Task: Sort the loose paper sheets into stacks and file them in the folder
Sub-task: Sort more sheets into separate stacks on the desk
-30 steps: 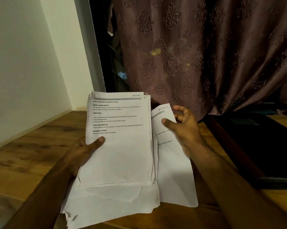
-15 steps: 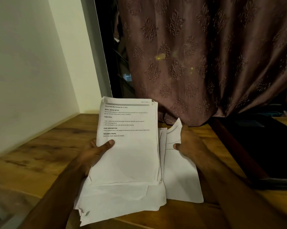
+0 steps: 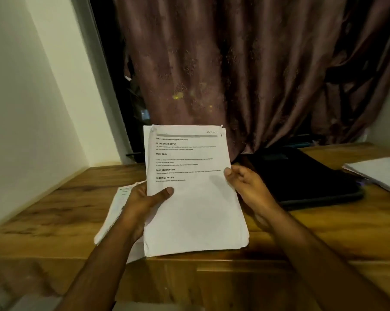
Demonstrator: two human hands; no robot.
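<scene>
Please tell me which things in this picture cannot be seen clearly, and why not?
Head view only:
- Small print on the held stack: too small and blurred.
- Papers on the table: mostly hidden by the left hand and the stack.
- Right hand fingers: behind the stack.
- Papers at right: cut by the edge.
</scene>
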